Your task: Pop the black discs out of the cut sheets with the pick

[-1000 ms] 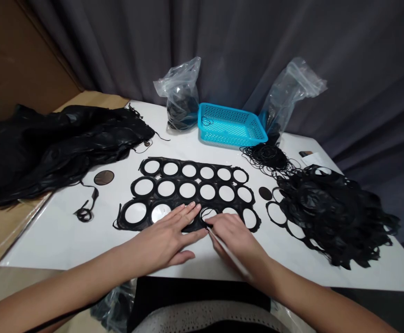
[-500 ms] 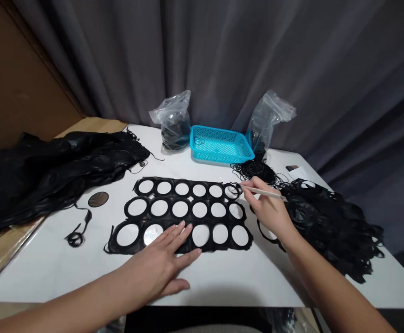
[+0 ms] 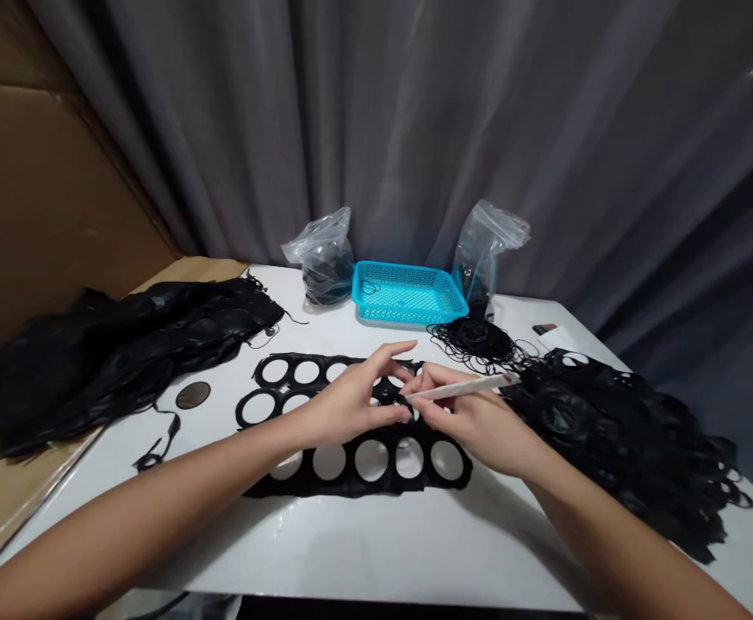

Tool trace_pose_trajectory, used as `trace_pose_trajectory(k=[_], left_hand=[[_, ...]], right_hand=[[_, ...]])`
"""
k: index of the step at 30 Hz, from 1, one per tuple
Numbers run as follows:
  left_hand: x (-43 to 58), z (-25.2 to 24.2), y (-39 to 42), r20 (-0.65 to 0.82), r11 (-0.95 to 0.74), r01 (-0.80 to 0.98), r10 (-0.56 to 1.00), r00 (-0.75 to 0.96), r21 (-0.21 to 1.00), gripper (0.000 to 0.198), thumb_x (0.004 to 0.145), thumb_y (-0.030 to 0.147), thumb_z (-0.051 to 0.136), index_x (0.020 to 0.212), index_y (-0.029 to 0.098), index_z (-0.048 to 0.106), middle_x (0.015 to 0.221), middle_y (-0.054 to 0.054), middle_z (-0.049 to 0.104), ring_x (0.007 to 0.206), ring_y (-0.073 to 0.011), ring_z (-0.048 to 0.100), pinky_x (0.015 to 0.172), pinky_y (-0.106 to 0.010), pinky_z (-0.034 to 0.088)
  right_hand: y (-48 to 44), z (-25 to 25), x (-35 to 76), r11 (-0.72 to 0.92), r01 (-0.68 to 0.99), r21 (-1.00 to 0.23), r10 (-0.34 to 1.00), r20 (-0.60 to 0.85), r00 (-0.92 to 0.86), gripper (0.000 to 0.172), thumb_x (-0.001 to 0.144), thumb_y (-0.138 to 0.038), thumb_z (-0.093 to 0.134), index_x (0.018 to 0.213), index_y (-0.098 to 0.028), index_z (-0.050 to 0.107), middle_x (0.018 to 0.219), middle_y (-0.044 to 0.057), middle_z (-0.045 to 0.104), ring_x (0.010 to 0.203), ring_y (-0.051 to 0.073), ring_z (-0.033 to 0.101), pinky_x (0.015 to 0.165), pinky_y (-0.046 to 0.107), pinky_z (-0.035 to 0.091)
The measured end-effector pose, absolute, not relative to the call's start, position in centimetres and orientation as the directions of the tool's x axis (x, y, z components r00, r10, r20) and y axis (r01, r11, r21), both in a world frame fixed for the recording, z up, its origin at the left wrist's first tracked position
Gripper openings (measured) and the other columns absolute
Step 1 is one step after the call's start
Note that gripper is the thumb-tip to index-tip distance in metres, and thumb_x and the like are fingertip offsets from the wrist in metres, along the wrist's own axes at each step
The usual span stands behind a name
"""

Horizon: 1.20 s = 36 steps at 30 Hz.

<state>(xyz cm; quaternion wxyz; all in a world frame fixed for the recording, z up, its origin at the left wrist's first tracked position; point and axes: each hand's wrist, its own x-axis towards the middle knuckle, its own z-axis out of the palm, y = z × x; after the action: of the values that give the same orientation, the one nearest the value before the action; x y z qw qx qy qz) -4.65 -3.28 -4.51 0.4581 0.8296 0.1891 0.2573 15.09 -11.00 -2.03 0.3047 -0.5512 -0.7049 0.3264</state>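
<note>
A black sheet with rows of large round holes lies flat on the white table. My right hand grips a slim pale tool, held like a pen, its tip pointing left over the sheet's upper middle. Whether the tool is tweezers or a blade I cannot tell. Around that tip my left hand curves over the sheet, thumb and fingers apart. Dark material shows between its fingers; any small piece there cannot be made out. Both hands cover part of the upper rows.
Behind the sheet stands a blue basket, flanked by a clear bag of black pieces and another clear bag. Black cords lie tangled nearby. Black sheets are heaped left and right. A dark disc lies left.
My left hand has lifted from the sheet's lower row and moved up and right to the tool tip. My right hand has come left and down with the tool. The view has tilted up slightly.
</note>
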Motion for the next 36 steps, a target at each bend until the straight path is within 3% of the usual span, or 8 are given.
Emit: trace_pose_trajectory(k=[5,10,12,15,18,20,25,36], left_hand=[[-5.2,-5.7,-2.6,0.047,-0.082,0.003,0.596,0.802,0.997,0.066,0.088,0.026,0.068,0.146,0.021,0.038,0.084,0.002,0.058,0.082,-0.0142,0.06,0.079,-0.029,0.045],[-8.2,-5.7,-3.2,-0.217,0.403,-0.104,0.672,0.708,0.909,0.049,0.089,0.034,0.07,0.134,0.019,0.056,0.073,0.002,0.057,0.066,-0.0095,0.057,0.068,-0.023,0.044],[-9.6,-5.9,-3.4,-0.223,0.308,-0.057,0.795,0.565,0.95,0.04,0.09,0.037,0.067,0.127,0.022,0.063,0.076,0.001,0.062,0.056,-0.0069,0.05,0.063,-0.022,0.043],[-11.2,-7.3,-4.1,-0.005,-0.156,0.264,0.853,0.521,0.952,0.026,0.094,0.031,0.057,0.114,0.023,0.071,0.104,-0.005,0.071,0.078,-0.0145,0.063,0.076,-0.029,0.048],[-11.7,-9.3,-5.5,0.12,-0.645,0.523,0.686,0.717,0.557,0.037,0.094,0.019,0.047,0.124,0.024,0.069,0.13,-0.01,0.064,0.103,-0.0237,0.065,0.09,-0.039,0.047],[-11.5,-10.3,-6.5,0.105,-0.782,0.556,0.601,0.792,0.284,0.041,0.096,0.019,0.048,0.134,0.022,0.062,0.139,-0.015,0.057,0.1,-0.0249,0.066,0.085,-0.04,0.046],[-10.8,-11.1,-7.6,0.107,-0.861,0.509,0.508,0.855,0.026,0.041,0.098,0.028,0.052,0.139,0.019,0.054,0.139,-0.02,0.055,0.107,-0.0263,0.064,0.082,-0.037,0.042],[-11.1,-11.3,-7.4,0.153,-0.872,0.485,0.471,0.869,-0.065,0.044,0.097,0.031,0.055,0.139,0.019,0.049,0.14,-0.021,0.053,0.105,-0.0271,0.064,0.082,-0.04,0.037]], right_hand=[[-10.6,-3.0,16.0,0.04,0.402,-0.915,0.979,-0.044,-0.197,0.024,0.092,-0.04,0.057,0.081,-0.019,0.054,0.101,0.005,0.068,0.064,0.013,0.057,0.06,0.028,0.047],[-9.0,-6.4,15.3,-0.1,0.078,-0.992,0.975,-0.113,-0.189,0.03,0.087,-0.044,0.065,0.08,-0.018,0.052,0.116,0.01,0.068,0.074,0.014,0.063,0.071,0.031,0.053],[-8.6,-7.8,14.4,-0.108,0.052,-0.993,0.98,-0.115,-0.159,0.029,0.087,-0.043,0.066,0.081,-0.018,0.052,0.118,0.01,0.067,0.082,0.016,0.065,0.077,0.033,0.053],[-8.7,-9.4,13.1,-0.056,0.198,-0.979,0.981,-0.091,-0.17,0.022,0.091,-0.037,0.06,0.081,-0.018,0.054,0.112,0.008,0.067,0.092,0.018,0.065,0.083,0.035,0.051],[-9.2,-10.4,12.3,0.076,0.398,-0.914,0.979,-0.007,-0.205,0.018,0.092,-0.029,0.055,0.077,-0.019,0.053,0.104,0.005,0.067,0.098,0.019,0.062,0.088,0.036,0.047],[-9.5,-10.8,12.1,0.149,0.473,-0.868,0.974,0.047,-0.221,0.019,0.093,-0.026,0.053,0.075,-0.02,0.05,0.101,0.005,0.066,0.098,0.019,0.062,0.088,0.036,0.046],[-9.8,-10.9,11.8,0.212,0.515,-0.831,0.967,0.102,-0.233,0.021,0.094,-0.022,0.052,0.074,-0.02,0.046,0.098,0.003,0.064,0.096,0.017,0.061,0.086,0.033,0.046],[-9.6,-10.8,12.1,0.197,0.536,-0.821,0.967,0.072,-0.245,0.02,0.096,-0.02,0.051,0.076,-0.02,0.048,0.098,0.003,0.064,0.096,0.017,0.061,0.086,0.032,0.046]])
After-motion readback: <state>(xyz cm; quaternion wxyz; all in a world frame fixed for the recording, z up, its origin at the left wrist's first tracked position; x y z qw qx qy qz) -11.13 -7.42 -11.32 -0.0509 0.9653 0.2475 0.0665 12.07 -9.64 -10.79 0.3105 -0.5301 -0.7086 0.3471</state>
